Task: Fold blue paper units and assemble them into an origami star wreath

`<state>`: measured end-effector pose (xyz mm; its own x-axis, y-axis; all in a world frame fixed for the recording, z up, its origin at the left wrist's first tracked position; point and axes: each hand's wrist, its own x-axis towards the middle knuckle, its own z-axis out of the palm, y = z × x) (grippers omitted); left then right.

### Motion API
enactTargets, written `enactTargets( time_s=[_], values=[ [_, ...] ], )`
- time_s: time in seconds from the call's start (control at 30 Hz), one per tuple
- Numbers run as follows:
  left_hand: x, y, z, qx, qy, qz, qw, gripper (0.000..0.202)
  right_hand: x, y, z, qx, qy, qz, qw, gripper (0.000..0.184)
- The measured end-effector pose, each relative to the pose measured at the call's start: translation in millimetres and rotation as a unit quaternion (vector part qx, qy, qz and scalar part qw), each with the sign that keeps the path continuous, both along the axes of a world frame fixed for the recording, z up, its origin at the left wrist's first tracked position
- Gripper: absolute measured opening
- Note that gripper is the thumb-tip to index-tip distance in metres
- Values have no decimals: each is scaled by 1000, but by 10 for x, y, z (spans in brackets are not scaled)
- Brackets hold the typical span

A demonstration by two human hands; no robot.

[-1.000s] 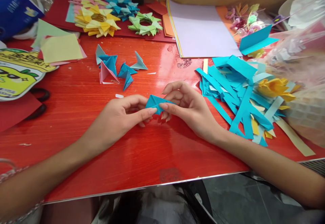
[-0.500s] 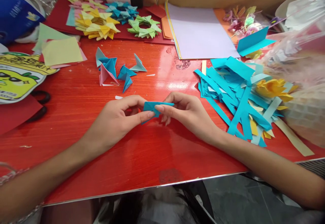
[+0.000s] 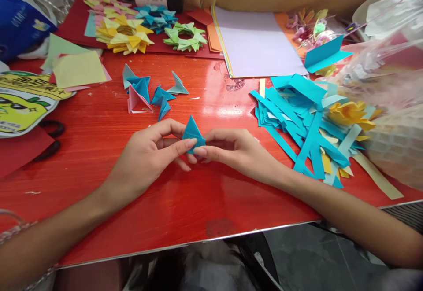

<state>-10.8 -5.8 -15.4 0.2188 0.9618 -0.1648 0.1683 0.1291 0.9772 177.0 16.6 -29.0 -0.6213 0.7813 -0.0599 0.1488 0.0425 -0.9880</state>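
A small folded piece of blue paper (image 3: pixel 192 133) stands as a pointed triangle between both my hands, just above the red table (image 3: pixel 185 203). My left hand (image 3: pixel 150 156) pinches its left side with thumb and fingers. Fingertips of my right hand (image 3: pixel 231 152) pinch its lower right corner. Behind them lie several finished folded units (image 3: pixel 148 90) in blue and pink.
A heap of blue paper strips (image 3: pixel 304 121) lies to the right with a yellow paper flower (image 3: pixel 350 112). Star-shaped paper wreaths, yellow (image 3: pixel 124 35), blue (image 3: pixel 157 16) and green (image 3: pixel 185 35), sit at the back. White sheets (image 3: pixel 257 42), loose coloured squares (image 3: pixel 77 66), black scissors (image 3: pixel 49 139) and a clear plastic bag (image 3: pixel 393 84) surround the work area.
The blue paper has gone from a flat, wide shape to an upright pointed triangle. My right-hand fingers have closed in toward the left hand.
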Motion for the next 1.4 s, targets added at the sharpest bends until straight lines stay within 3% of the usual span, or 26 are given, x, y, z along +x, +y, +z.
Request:
enactTargets(
  time_s=[0.23,0.4,0.47,0.5,0.57,0.63,0.7,0.77,0.8,0.9,1.1,1.2,1.3,1.4],
  values=[
    [-8,-18,35,32,95,-15,995,18,-5,-25,43,72,-78,36,994,23],
    [-38,-38,-9,-101,-2,-35,994,31,3,-29,62,109,-66,71,989,25],
    [-40,-42,-25,-104,7,-46,993,32,1,-28,53,106,-63,62,990,25],
    [-39,-44,-31,-69,34,-34,996,28,-1,-27,47,91,-58,48,993,26],
    [-37,-44,-43,80,116,13,990,17,-4,-26,35,48,-45,9,998,25],
    [-42,-40,-56,275,204,33,939,32,-5,-25,26,4,-21,-18,1000,24],
    [-54,-37,-73,423,268,-14,866,44,-4,-24,18,-28,8,-28,999,23],
    [-67,-42,-91,482,304,-78,818,39,-1,-27,11,-41,32,-33,998,21],
    [-70,-51,-99,485,310,-96,812,36,0,-31,8,-42,40,-37,998,20],
    [-68,-90,-98,422,308,-92,848,32,2,-48,6,-23,50,-42,998,19],
    [-45,-125,0,248,250,-9,936,25,-2,-53,19,40,34,-59,997,17],
    [-36,-118,30,193,223,40,955,21,-16,-41,-5,28,59,-81,995,16],
    [-23,-112,28,151,174,56,972,22,-39,-39,-33,41,46,-79,995,33],
    [-12,-98,14,136,151,46,978,23,-60,-49,-32,86,-11,-55,995,19]
  ],
)
